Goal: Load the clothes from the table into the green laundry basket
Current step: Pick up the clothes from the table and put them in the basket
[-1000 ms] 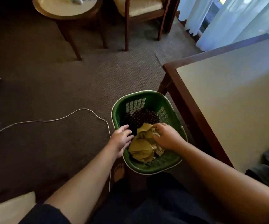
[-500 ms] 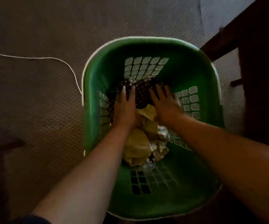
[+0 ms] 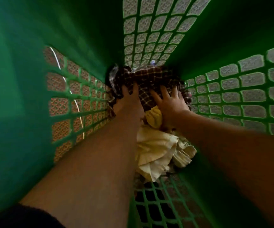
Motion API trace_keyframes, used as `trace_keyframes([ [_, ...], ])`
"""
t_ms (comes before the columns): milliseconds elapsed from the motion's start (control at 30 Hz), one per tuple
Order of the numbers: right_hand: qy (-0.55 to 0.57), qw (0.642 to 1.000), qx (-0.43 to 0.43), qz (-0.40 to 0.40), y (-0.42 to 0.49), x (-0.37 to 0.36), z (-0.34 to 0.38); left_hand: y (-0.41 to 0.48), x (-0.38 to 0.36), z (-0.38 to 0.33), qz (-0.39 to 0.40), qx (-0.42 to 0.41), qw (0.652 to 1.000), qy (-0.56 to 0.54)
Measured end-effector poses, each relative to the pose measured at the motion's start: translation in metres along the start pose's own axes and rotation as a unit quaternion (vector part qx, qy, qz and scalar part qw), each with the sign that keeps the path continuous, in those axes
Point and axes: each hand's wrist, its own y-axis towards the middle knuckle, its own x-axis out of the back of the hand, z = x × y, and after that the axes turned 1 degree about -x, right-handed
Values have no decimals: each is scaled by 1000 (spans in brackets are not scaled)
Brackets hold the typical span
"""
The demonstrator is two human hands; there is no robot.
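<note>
I note both hands deep inside green laundry basket [image 3: 17, 96]. Left hand [image 3: 128, 99] flat, fingers straight on dark checked garment [image 3: 152, 78]. Right hand [image 3: 170, 102] spread, palm down across checked garment and yellow garment [image 3: 156, 150]. My judgement: compacting load against basket bottom to free room.

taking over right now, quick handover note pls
Left hand: open, pressing flat on the dark checked cloth.
Right hand: open, fingers spread on the same cloth.
The checked cloth and the yellow cloth lie inside the green laundry basket.
Done: those two loaded.
Left: table is out of view; check it for more clothes.
</note>
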Motion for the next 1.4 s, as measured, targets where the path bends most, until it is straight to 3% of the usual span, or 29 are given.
trace_keyframes([
  [233,-8,999,1,-41,-15,-9,8,-16,-6,6,-23,2,1000,10],
  [400,7,998,-27,-52,-79,-17,25,-85,-43,14,-116,-27,993,12],
  [567,99,992,-3,83,-136,-48,46,-147,-83,33,24,-11,999,-20],
  [733,151,982,-16,115,-176,-16,45,-185,-51,28,34,-7,999,-25],
  [833,191,979,-30,64,-208,12,40,-219,-23,21,-18,-61,997,-39],
  [967,249,967,-55,-3,-255,59,41,-274,29,3,-26,-103,992,-62],
  [1167,376,909,-70,-168,-353,133,44,-366,102,-13,-63,-221,964,-132],
  [1267,430,875,-86,-204,-413,163,46,-414,134,-19,-84,-283,941,-167],
  [1400,432,852,-104,-278,-499,195,52,-484,173,-22,-122,-372,909,-143],
])
